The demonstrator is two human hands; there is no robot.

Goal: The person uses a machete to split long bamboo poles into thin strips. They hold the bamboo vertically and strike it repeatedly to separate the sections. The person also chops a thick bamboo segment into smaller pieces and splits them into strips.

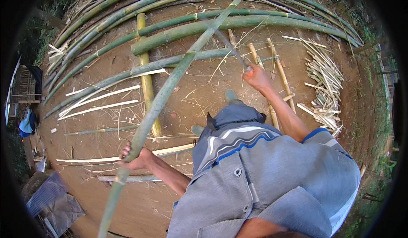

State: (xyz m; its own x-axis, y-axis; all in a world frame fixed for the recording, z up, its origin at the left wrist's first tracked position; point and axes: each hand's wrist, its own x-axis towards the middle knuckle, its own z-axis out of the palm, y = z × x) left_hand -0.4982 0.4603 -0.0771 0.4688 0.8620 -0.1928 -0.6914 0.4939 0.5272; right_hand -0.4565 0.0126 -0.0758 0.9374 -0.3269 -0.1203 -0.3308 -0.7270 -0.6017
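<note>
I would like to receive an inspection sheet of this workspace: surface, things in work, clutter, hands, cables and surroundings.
Surface: brown earth ground.
Job's things: green bamboo pole, held at a slant; long thin tool, blurred, probably a blade.
Clutter: pale split strips lying at left; heap of split pieces at right.
Hands: left hand closed around the bamboo pole; right hand closed on the near end of the tool.
Cables: nothing seen.
Surroundings: more bamboo poles lying across the far side; greenery at the right edge; translucent sheet at lower left.
</note>
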